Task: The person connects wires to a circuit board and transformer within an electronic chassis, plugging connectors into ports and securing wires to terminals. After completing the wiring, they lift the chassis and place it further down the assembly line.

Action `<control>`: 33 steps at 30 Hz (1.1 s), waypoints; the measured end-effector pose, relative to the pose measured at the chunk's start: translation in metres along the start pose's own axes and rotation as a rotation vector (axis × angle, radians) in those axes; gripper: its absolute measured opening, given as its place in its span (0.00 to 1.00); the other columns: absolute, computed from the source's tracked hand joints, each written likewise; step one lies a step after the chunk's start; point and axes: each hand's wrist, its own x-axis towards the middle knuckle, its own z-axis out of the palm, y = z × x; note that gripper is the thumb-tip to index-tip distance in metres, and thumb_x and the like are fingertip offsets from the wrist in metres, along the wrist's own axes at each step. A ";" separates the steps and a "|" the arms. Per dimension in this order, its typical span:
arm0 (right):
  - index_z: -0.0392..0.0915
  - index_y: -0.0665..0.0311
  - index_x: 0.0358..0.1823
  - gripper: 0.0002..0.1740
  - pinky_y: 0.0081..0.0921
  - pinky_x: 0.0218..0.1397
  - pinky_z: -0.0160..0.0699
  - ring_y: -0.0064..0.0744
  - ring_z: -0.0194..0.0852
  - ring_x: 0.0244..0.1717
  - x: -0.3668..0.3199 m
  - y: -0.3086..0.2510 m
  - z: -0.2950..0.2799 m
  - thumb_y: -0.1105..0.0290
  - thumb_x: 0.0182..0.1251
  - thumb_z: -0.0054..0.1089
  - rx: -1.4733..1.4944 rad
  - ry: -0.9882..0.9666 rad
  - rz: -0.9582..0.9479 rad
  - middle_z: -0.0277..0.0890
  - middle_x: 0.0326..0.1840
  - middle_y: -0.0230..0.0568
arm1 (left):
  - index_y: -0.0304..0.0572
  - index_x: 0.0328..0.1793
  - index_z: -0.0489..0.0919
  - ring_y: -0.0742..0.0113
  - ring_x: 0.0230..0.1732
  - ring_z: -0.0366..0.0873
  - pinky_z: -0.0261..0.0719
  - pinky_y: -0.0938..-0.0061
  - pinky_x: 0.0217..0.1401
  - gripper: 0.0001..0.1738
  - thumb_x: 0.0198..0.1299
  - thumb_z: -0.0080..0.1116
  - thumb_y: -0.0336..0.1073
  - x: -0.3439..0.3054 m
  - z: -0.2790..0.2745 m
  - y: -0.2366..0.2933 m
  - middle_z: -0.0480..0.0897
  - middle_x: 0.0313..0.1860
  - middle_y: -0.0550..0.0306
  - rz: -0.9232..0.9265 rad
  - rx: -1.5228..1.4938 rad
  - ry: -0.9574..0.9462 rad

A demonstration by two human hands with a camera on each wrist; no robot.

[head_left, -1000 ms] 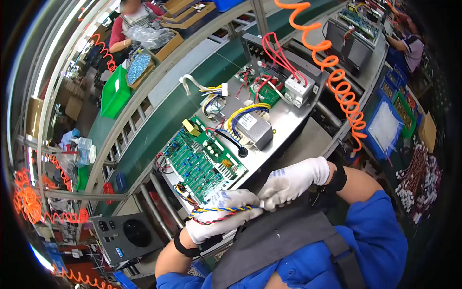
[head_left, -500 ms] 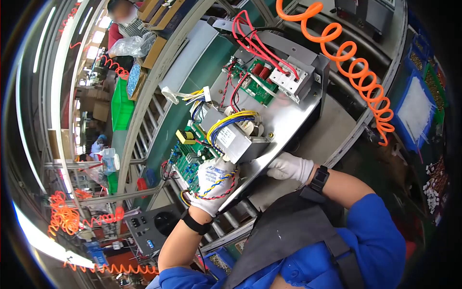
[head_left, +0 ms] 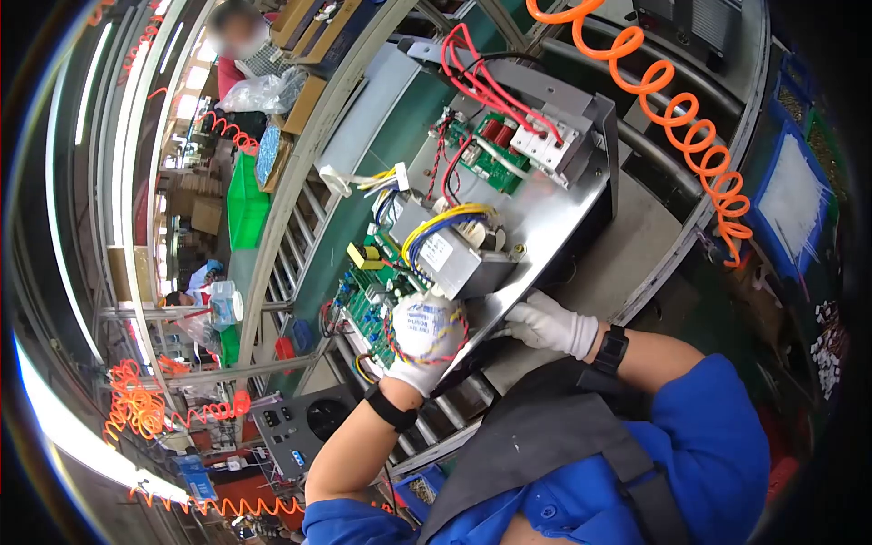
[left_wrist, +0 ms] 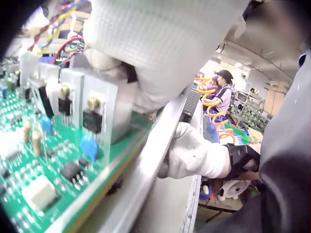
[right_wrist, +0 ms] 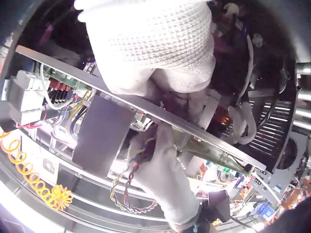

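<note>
A metal chassis plate (head_left: 545, 245) carries a green circuit board (left_wrist: 29, 170) and a boxy transformer (head_left: 445, 259) with yellow and blue leads. My gloved left hand (head_left: 425, 329) is over the board, close beside the transformer, its fingers curled on a bundle of twisted wires (head_left: 392, 338). The red, blue and yellow strands loop over the back of that glove. At the plate's near edge, my gloved right hand (head_left: 548, 325) reaches underneath. Its bent fingers (right_wrist: 180, 80) are at the underside in the right wrist view, their tips partly hidden; I cannot tell what they hold.
An orange coiled hose (head_left: 677, 118) hangs at the right. Red cables (head_left: 486, 82) arch above a white terminal block (head_left: 545, 150). Blue bins (head_left: 790, 200) stand to the far right, and a green bin (head_left: 245, 204) sits across the line. Another person works at the back.
Both hands were together at the wire ends in front of the board. The left hand has moved in beside the transformer with the wires; the right has gone under the plate's edge.
</note>
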 end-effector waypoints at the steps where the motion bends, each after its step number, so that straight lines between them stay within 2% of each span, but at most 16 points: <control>1: 0.80 0.60 0.55 0.28 0.36 0.65 0.73 0.49 0.73 0.62 0.006 0.011 -0.010 0.86 0.50 0.54 -0.238 -0.030 -0.110 0.78 0.58 0.47 | 0.45 0.33 0.82 0.48 0.29 0.82 0.79 0.58 0.31 0.08 0.53 0.56 0.38 -0.003 0.005 -0.002 0.83 0.28 0.50 -0.016 -0.065 0.018; 2: 0.80 0.59 0.56 0.29 0.36 0.65 0.73 0.50 0.73 0.62 0.009 0.022 -0.021 0.87 0.50 0.52 -0.474 -0.065 -0.216 0.78 0.58 0.47 | 0.45 0.33 0.82 0.48 0.29 0.82 0.79 0.58 0.31 0.09 0.54 0.56 0.39 -0.006 0.007 -0.002 0.83 0.28 0.50 -0.035 -0.131 0.034; 3: 0.79 0.58 0.57 0.30 0.35 0.63 0.74 0.50 0.74 0.61 -0.003 -0.020 -0.001 0.85 0.50 0.49 -1.167 -0.225 -0.678 0.78 0.58 0.48 | 0.45 0.33 0.82 0.46 0.31 0.82 0.79 0.56 0.34 0.08 0.57 0.56 0.39 -0.006 -0.001 -0.004 0.83 0.29 0.48 -0.068 -0.146 -0.124; 4: 0.79 0.57 0.57 0.29 0.32 0.63 0.75 0.48 0.76 0.60 -0.007 -0.029 -0.004 0.80 0.51 0.47 -1.125 -0.255 -0.249 0.78 0.57 0.49 | 0.44 0.35 0.83 0.44 0.32 0.82 0.79 0.55 0.38 0.07 0.58 0.58 0.37 0.000 -0.017 0.005 0.82 0.28 0.46 -0.134 -0.345 -0.026; 8: 0.78 0.56 0.59 0.30 0.33 0.64 0.73 0.49 0.76 0.59 0.000 -0.014 -0.013 0.79 0.51 0.48 -1.196 -0.206 -0.574 0.79 0.57 0.47 | 0.41 0.38 0.84 0.42 0.32 0.81 0.78 0.56 0.37 0.09 0.57 0.60 0.37 0.000 -0.024 0.008 0.81 0.26 0.43 -0.156 -0.259 0.056; 11: 0.78 0.56 0.60 0.32 0.33 0.67 0.70 0.49 0.74 0.61 0.000 -0.012 -0.012 0.82 0.49 0.48 -1.103 -0.194 -0.498 0.78 0.58 0.47 | 0.38 0.33 0.83 0.43 0.30 0.80 0.77 0.56 0.35 0.09 0.55 0.62 0.37 -0.001 -0.013 0.003 0.82 0.27 0.43 -0.134 -0.191 -0.002; 12: 0.77 0.56 0.60 0.34 0.32 0.68 0.70 0.49 0.73 0.61 0.002 -0.010 -0.010 0.84 0.48 0.48 -1.068 -0.208 -0.518 0.78 0.59 0.47 | 0.42 0.43 0.85 0.46 0.39 0.84 0.80 0.59 0.43 0.10 0.56 0.62 0.35 -0.001 -0.010 0.001 0.86 0.37 0.46 -0.169 -0.206 -0.066; 16: 0.76 0.57 0.61 0.35 0.31 0.68 0.69 0.47 0.71 0.64 0.020 0.022 -0.019 0.86 0.47 0.49 -0.988 -0.208 -0.548 0.77 0.59 0.44 | 0.42 0.44 0.84 0.45 0.42 0.83 0.80 0.58 0.45 0.11 0.53 0.62 0.31 0.002 -0.016 0.006 0.85 0.39 0.45 -0.096 -0.184 -0.093; 17: 0.77 0.57 0.58 0.27 0.32 0.61 0.76 0.40 0.78 0.56 0.042 0.062 -0.041 0.84 0.55 0.54 -0.156 -0.136 -0.055 0.80 0.54 0.39 | 0.41 0.44 0.84 0.44 0.42 0.82 0.80 0.57 0.46 0.12 0.52 0.62 0.30 0.003 -0.020 0.006 0.84 0.39 0.45 -0.053 -0.189 -0.079; 18: 0.77 0.57 0.58 0.27 0.32 0.61 0.76 0.40 0.78 0.56 0.041 0.052 -0.031 0.84 0.55 0.54 -0.164 -0.144 -0.057 0.80 0.54 0.39 | 0.41 0.44 0.84 0.44 0.42 0.82 0.80 0.57 0.46 0.12 0.52 0.62 0.30 0.007 -0.024 0.005 0.84 0.39 0.45 -0.056 -0.185 -0.069; 20: 0.78 0.55 0.54 0.18 0.32 0.50 0.83 0.31 0.82 0.47 0.023 0.015 0.011 0.77 0.63 0.61 0.382 -0.021 0.063 0.81 0.48 0.33 | 0.39 0.41 0.83 0.41 0.42 0.81 0.80 0.56 0.46 0.10 0.51 0.61 0.30 0.012 -0.035 0.005 0.83 0.39 0.43 0.047 -0.214 -0.143; 21: 0.77 0.54 0.49 0.12 0.29 0.41 0.86 0.25 0.83 0.39 0.018 0.004 0.023 0.71 0.66 0.65 0.378 0.052 0.066 0.81 0.43 0.30 | 0.38 0.41 0.82 0.40 0.41 0.81 0.79 0.54 0.46 0.11 0.51 0.61 0.30 0.012 -0.040 0.004 0.82 0.38 0.41 0.102 -0.215 -0.150; 25: 0.77 0.56 0.48 0.11 0.31 0.39 0.88 0.27 0.83 0.39 0.019 0.000 0.034 0.73 0.65 0.64 0.333 0.207 0.073 0.81 0.41 0.31 | 0.38 0.40 0.82 0.41 0.40 0.81 0.79 0.54 0.45 0.09 0.52 0.60 0.30 0.016 -0.039 0.001 0.82 0.38 0.40 0.116 -0.166 -0.204; 28: 0.77 0.56 0.47 0.11 0.32 0.37 0.88 0.27 0.83 0.37 0.015 0.001 0.038 0.73 0.65 0.64 0.361 0.224 0.039 0.81 0.40 0.32 | 0.38 0.38 0.82 0.41 0.39 0.81 0.80 0.55 0.44 0.08 0.54 0.62 0.33 0.016 -0.036 -0.003 0.82 0.37 0.41 0.250 -0.125 -0.056; 30: 0.77 0.57 0.47 0.10 0.33 0.37 0.89 0.28 0.83 0.36 0.015 0.004 0.033 0.73 0.65 0.64 0.321 0.145 0.046 0.81 0.41 0.33 | 0.38 0.41 0.84 0.43 0.41 0.82 0.80 0.58 0.46 0.12 0.55 0.64 0.38 0.017 -0.045 -0.004 0.84 0.39 0.42 -0.046 -0.369 -0.433; 33: 0.78 0.58 0.49 0.11 0.28 0.35 0.87 0.27 0.84 0.37 0.020 0.004 0.031 0.72 0.66 0.62 0.278 0.210 0.020 0.82 0.39 0.33 | 0.39 0.47 0.85 0.44 0.44 0.83 0.81 0.60 0.48 0.16 0.56 0.64 0.39 0.012 -0.043 -0.010 0.85 0.42 0.40 0.043 -0.445 -0.245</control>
